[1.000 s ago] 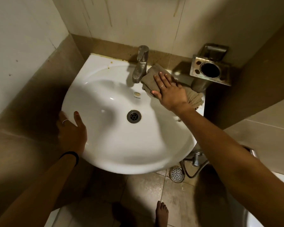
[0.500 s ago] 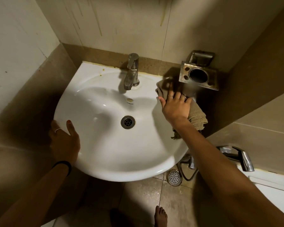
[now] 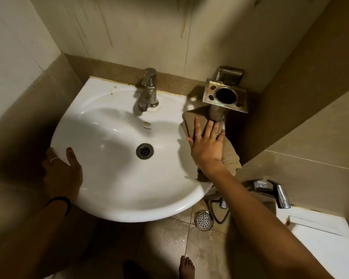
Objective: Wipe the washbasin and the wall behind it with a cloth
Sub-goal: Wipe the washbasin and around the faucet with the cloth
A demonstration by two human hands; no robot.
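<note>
A white washbasin [image 3: 113, 178] fills the middle of the head view, with a steel tap [image 3: 148, 90] at its back rim and a drain [image 3: 144, 151] in the bowl. My right hand [image 3: 207, 147] presses a brown cloth [image 3: 231, 158] flat on the basin's right rim with straight fingers, just below the metal holder. Part of the cloth hangs over the rim's edge. My left hand [image 3: 64, 174] grips the basin's left rim, thumb on top. The tiled wall behind it [image 3: 149, 33] is pale with brown drip streaks.
A tarnished metal tumbler holder [image 3: 225, 96] juts from the wall over the basin's right corner. A chrome tap [image 3: 274, 191] and a white fixture [image 3: 326, 244] lie at lower right. A floor drain [image 3: 204, 220] and my bare foot [image 3: 186, 267] are below.
My right hand has slid the cloth from beside the tap to the right along the rim, to under the metal holder. My left hand has kept its hold on the left rim.
</note>
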